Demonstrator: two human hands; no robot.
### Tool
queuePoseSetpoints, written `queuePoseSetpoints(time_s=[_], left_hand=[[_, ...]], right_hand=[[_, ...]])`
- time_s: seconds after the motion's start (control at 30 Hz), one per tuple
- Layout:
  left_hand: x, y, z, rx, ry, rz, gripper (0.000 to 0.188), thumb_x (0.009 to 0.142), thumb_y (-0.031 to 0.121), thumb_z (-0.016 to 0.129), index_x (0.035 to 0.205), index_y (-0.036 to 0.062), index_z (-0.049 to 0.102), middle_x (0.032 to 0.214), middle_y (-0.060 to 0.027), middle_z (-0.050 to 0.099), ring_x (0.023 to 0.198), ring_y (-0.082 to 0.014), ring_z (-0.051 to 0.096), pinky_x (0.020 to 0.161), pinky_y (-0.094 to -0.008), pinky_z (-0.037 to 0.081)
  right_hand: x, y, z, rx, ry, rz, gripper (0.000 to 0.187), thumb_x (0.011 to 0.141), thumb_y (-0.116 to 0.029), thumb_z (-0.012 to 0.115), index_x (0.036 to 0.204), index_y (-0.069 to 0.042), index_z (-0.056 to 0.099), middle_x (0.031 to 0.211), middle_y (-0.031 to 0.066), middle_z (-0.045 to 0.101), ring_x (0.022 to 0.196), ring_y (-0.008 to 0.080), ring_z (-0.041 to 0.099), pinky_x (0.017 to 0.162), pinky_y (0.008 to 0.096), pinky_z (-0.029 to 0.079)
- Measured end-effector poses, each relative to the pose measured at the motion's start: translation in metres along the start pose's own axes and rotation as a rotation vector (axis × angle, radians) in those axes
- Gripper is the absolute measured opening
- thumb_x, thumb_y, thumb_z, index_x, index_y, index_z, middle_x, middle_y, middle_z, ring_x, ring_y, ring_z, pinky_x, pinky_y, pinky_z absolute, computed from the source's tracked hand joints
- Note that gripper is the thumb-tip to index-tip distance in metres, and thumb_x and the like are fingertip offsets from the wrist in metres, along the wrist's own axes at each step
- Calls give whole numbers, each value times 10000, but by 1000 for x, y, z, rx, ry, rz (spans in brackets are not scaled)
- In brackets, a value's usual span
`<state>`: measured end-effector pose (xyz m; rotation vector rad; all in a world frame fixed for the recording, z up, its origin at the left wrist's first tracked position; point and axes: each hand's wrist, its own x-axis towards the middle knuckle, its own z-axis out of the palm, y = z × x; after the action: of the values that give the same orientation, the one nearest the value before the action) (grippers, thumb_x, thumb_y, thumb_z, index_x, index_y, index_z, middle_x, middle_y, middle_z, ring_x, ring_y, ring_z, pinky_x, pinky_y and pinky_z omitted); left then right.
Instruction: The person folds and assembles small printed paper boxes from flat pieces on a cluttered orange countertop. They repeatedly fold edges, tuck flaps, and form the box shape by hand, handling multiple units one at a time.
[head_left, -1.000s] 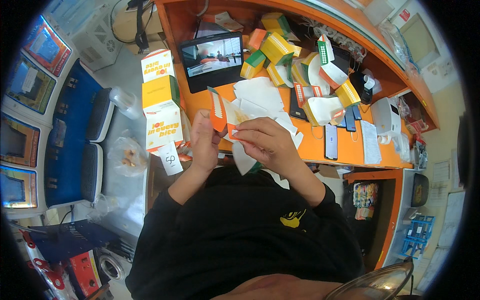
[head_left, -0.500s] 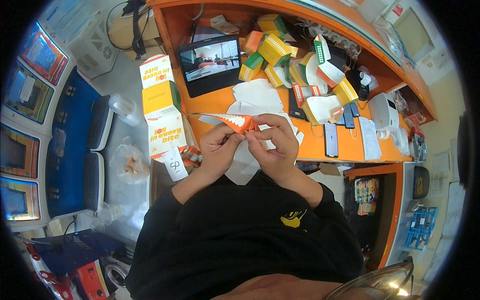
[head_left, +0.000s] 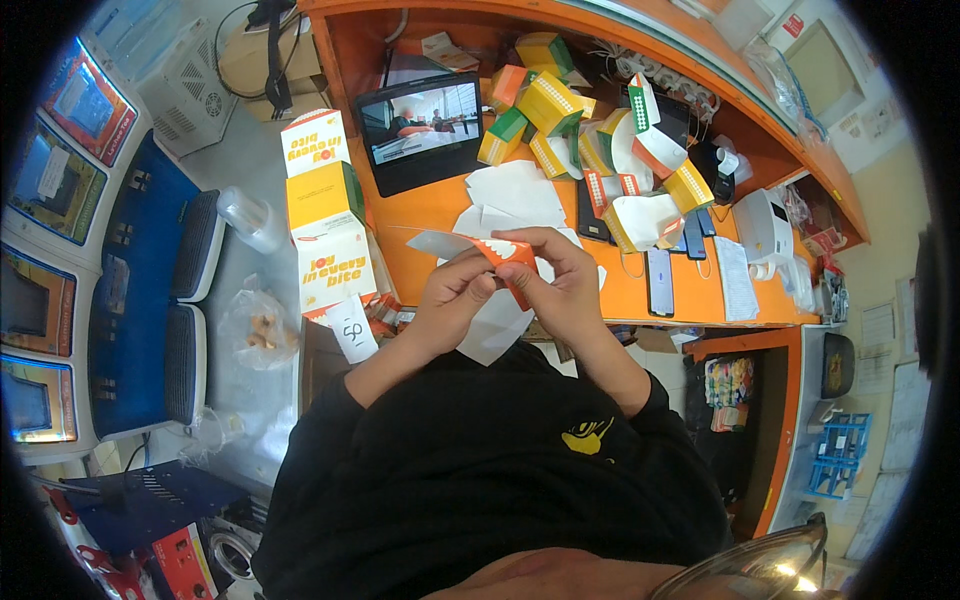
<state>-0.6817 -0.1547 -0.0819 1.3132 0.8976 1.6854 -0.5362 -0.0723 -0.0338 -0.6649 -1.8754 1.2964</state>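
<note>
Between both hands, over the orange desk's front edge, is a thin orange-and-white cardboard food carton, partly folded, its pale inner side stretching out to the left. My left hand is closed on its lower left part, fingers curled and thumb pressed in. My right hand pinches the orange end, thumb in front and fingers behind. Under and beyond the hands lie white flat cardboard blanks. To the left stands a stack of printed white-and-orange cartons with a yellow panel among them and a white tag at its front.
A pile of folded yellow, green and orange boxes fills the back right of the desk. A tablet stands at the back left. Right of the hands lie a phone and a white cloth. A plastic bag sits on the metal counter.
The carton has turned in my hands: its orange end now folds downward and its pale inner side shows at left. My right thumb has moved onto the orange face.
</note>
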Motion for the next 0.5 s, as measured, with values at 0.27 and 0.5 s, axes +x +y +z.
queuePoseSetpoints(time_s=[0.27,0.5], left_hand=[[6,20,2,657,587,168,344,860,75,735,1184,13,642,1080,-144,613,875,-182,613,713,-288,514],[2,11,6,537,419,56,125,845,65,741,931,-17,704,886,-102,684,803,-200,653,688,-276,519]], right_hand=[[14,6,-45,244,187,37,239,805,-43,764,1009,-25,640,858,51,676,777,113,609,722,263,485],[21,6,-37,-218,240,-1,234,858,-160,757,998,-24,628,986,76,656,888,146,599,778,292,476]])
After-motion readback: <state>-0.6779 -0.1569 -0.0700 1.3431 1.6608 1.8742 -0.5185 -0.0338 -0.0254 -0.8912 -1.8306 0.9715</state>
